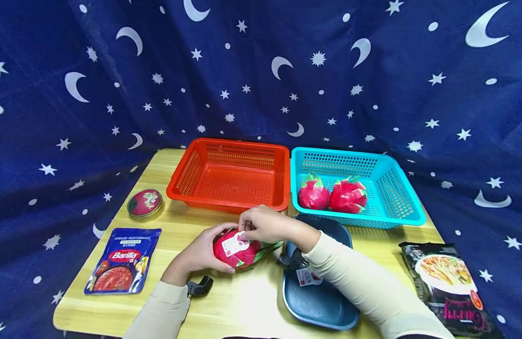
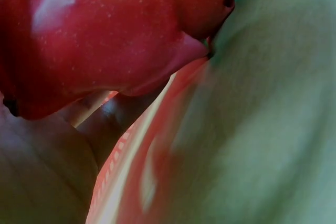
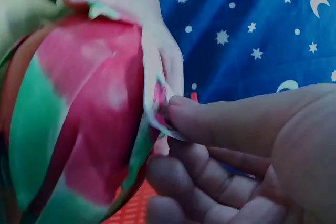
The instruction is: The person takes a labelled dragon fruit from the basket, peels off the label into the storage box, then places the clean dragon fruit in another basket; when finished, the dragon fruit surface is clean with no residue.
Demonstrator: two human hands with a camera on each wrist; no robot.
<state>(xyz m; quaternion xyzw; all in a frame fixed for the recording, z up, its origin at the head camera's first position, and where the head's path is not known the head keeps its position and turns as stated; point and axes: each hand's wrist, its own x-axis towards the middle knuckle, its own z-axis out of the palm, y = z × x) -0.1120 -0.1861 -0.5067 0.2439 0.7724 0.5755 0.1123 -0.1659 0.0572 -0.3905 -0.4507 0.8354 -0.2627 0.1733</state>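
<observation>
My left hand (image 1: pixel 203 252) holds a pink dragon fruit (image 1: pixel 238 259) with green-tipped scales over the table, fingers and thumb around its side. A white label (image 1: pixel 234 244) with red print is on the fruit's upper face. My right hand (image 1: pixel 267 227) pinches the label's edge, which stands off the skin in the right wrist view, thumb (image 3: pixel 197 119) on its printed side. In the left wrist view the fruit's glossy red skin (image 2: pixel 115 30) fills the top, and a blurred sleeve covers the right side. The fingertips behind the label are partly hidden.
A dark blue tray (image 1: pixel 320 306) with another label (image 1: pixel 308 278) lies under my right forearm. Behind stand a red basket (image 1: pixel 227 203) and a turquoise basket (image 1: pixel 396 188) holding two dragon fruits (image 1: pixel 348 197). A round tin (image 1: pixel 145 204), a Barilla pouch (image 1: pixel 123 261) and a black noodle packet (image 1: pixel 451 287) lie around.
</observation>
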